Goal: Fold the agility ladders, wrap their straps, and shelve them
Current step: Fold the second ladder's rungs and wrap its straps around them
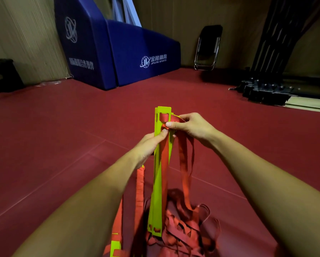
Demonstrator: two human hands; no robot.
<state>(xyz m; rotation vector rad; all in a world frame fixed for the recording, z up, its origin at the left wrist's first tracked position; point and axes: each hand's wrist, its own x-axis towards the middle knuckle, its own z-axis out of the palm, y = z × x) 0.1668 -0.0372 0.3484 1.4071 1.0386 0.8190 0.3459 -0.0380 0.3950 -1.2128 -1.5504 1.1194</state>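
Observation:
A stack of yellow-green ladder rungs (pixel 158 182) stands upright in front of me, its lower end among a heap of red straps (pixel 183 230). My left hand (pixel 150 145) grips the stack near its upper part, thumb pressed on the front. My right hand (pixel 190 127) pinches a red strap (pixel 183 160) against the top of the rungs. That strap hangs down in a loop to the heap. Another red strap (pixel 140 188) dangles to the left of the stack.
Dark red sports floor (pixel 62 136) stretches all round. A blue padded base (pixel 122 52) with white lettering stands at the back wall. A folded black chair (pixel 208 47) leans at the back right. Black metal framework (pixel 266 86) lies at the far right.

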